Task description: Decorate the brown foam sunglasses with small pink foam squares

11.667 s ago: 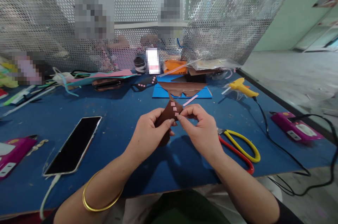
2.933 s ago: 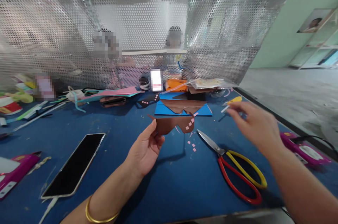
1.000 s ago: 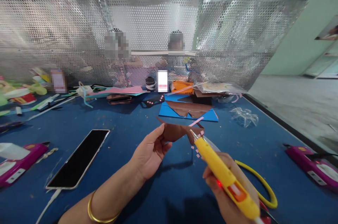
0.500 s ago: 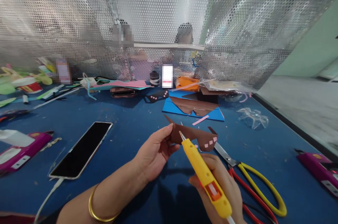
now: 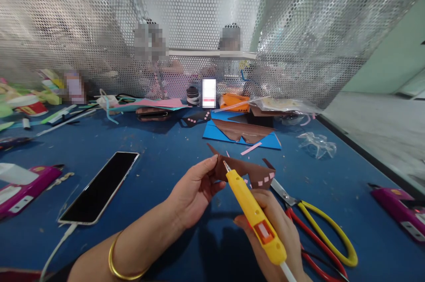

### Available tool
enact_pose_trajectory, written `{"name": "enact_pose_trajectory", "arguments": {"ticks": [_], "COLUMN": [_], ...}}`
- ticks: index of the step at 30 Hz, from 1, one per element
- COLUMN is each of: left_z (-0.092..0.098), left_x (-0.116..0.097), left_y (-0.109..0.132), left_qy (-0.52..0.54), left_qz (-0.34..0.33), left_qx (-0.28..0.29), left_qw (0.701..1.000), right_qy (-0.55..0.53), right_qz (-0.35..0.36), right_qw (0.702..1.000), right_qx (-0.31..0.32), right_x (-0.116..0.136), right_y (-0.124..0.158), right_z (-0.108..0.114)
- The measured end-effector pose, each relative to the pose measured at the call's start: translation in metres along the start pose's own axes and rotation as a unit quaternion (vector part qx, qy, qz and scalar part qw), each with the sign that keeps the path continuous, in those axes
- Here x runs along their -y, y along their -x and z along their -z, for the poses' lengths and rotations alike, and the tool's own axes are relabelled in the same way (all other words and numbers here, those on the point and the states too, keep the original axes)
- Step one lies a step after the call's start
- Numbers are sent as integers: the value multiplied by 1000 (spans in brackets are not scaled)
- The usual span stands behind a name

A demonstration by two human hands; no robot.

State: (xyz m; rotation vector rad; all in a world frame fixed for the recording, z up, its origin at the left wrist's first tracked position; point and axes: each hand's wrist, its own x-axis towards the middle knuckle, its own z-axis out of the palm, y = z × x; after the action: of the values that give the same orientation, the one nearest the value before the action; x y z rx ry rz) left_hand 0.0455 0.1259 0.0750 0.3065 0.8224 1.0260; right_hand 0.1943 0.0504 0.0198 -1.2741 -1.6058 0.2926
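My left hand (image 5: 192, 193) pinches the left end of a brown paper cut-out (image 5: 247, 171) with small pink squares stuck on it, holding it a little above the blue table (image 5: 159, 149). My right hand (image 5: 282, 237) is wrapped round a yellow glue gun (image 5: 254, 213). The gun's metal tip points up and left and touches the brown piece close to my left thumb. Loose pink squares lie under the piece.
Red and yellow scissors (image 5: 315, 233) lie right of my right hand. A black phone (image 5: 99, 187) on a cable lies at the left. Blue and brown paper sheets (image 5: 242, 133), a clear stand (image 5: 317, 144), magenta boxes (image 5: 398, 204) and craft scraps sit about. A perforated metal screen (image 5: 199, 25) stands behind, with people beyond it.
My right hand reached to the right, took up the yellow glue gun and brought its tip to the brown piece. In the last second the tip slid left toward my left thumb.
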Motion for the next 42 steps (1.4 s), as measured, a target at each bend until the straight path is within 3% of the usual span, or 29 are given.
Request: {"name": "enact_pose_trajectory", "arguments": {"ticks": [42], "left_z": [4], "left_x": [1], "left_y": [-1], "left_qy": [-6], "left_qz": [-4], "left_qx": [1], "left_qw": [1000], "right_qy": [36], "right_qz": [-22], "right_qw": [999], "right_qx": [-6], "right_x": [3], "right_y": [1], "right_z": [1]}}
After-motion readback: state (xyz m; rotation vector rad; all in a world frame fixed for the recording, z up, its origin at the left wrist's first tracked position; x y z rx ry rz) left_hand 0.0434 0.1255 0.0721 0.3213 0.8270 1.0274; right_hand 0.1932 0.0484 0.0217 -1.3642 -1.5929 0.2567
